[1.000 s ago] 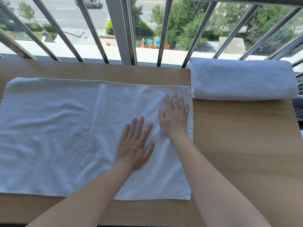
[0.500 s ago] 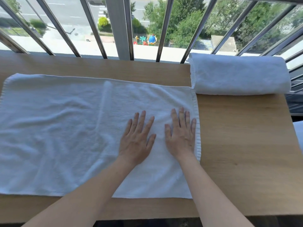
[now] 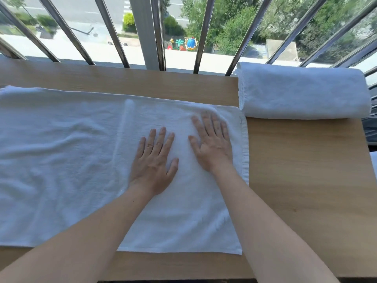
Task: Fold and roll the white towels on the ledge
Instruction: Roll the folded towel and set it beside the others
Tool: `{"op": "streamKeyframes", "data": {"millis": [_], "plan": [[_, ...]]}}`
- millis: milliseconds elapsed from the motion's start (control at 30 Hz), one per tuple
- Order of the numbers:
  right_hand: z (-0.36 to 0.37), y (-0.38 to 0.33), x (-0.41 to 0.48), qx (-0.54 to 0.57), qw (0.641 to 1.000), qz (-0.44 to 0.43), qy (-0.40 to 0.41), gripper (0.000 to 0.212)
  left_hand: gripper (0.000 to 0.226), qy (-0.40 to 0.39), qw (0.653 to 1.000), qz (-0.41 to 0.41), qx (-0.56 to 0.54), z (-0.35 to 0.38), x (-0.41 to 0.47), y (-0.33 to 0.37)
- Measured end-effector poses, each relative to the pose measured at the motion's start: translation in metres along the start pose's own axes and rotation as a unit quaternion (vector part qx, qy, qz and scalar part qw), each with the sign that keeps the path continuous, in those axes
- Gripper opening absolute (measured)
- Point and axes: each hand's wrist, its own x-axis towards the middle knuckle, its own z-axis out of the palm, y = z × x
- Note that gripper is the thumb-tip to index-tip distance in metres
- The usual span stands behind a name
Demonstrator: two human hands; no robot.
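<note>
A white towel (image 3: 61, 164) lies spread flat across the wooden ledge (image 3: 302, 180), covering most of its left and middle part, its near edge just short of the ledge's front and its far edge parallel to the window. The cloth is rumpled with soft creases on the left, and a raised fold line runs from far to near through the middle. Both of the person's bare hands rest palm down on the towel's right portion. The left hand (image 3: 154, 160) lies flat with fingers spread and pointing toward the window, thumb angled out to the right. The right hand (image 3: 212, 144) sits just beside it, a little farther forward, also flat with fingers fanned out, close to the towel's stitched right hem; its fingertips look slightly blurred. Neither hand grips anything. At the far right corner of the ledge a second white towel, already rolled (image 3: 304, 90), lies lengthwise against the metal window bars (image 3: 201, 33), its left end touching or nearly touching the flat towel's far right corner. Beyond the bars, trees and a street show far below.
</note>
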Motion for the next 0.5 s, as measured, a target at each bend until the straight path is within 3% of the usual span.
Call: {"op": "streamKeyframes", "data": {"millis": [100,200,400,500], "plan": [[-0.011,0.036,0.008,0.016,0.995,0.102,0.001,0.064,0.072,0.004,1.0,-0.003,0.005,-0.004,0.0,0.002],[-0.014,0.028,0.007,0.036,0.989,0.145,0.019,0.065,0.072,0.01,1.0,-0.005,0.006,-0.007,0.0,0.004],[0.006,-0.028,-0.026,0.03,0.999,0.032,0.013,0.062,0.073,0.014,1.0,-0.006,0.01,-0.007,0.002,0.005],[0.001,-0.001,-0.007,0.015,0.998,0.059,0.013,0.063,0.073,0.026,1.0,-0.004,0.012,-0.006,0.002,0.006]]}}
